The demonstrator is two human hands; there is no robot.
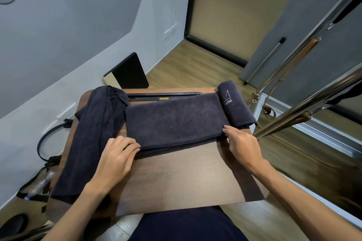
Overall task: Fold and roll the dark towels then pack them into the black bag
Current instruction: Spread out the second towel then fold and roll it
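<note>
Right now, seen from the head camera, a person sits with a small brown wooden lap table (176,178) in front of them, and a dark navy terry towel folded into a flat rectangle (174,119) lies across its far half. Their left hand (115,158) sits at the towel's near left corner, the fingers curled over the edge and pinching the folded layers. Their right hand (242,145) is at the near right corner, fingers bent around the edge and thumb tucked beneath, gripping the cloth there. Just beyond that hand, touching the flat towel's right end, a second dark towel rolled into a tight cylinder with pale embroidered lettering (235,103) rests at the table's far right corner. A third dark towel, loosely draped and unfolded (92,137), runs down the left side of the table from the far corner to the near edge, its near end hanging over. Along the far edge of the table a black slotted groove (164,96) shows above the flat towel. Behind the table, a flat black board with a tan corner (129,72) leans against the grey wall, and black straps (43,143) trail on the floor to the left. Polished metal bars (305,107) slant across the right.
</note>
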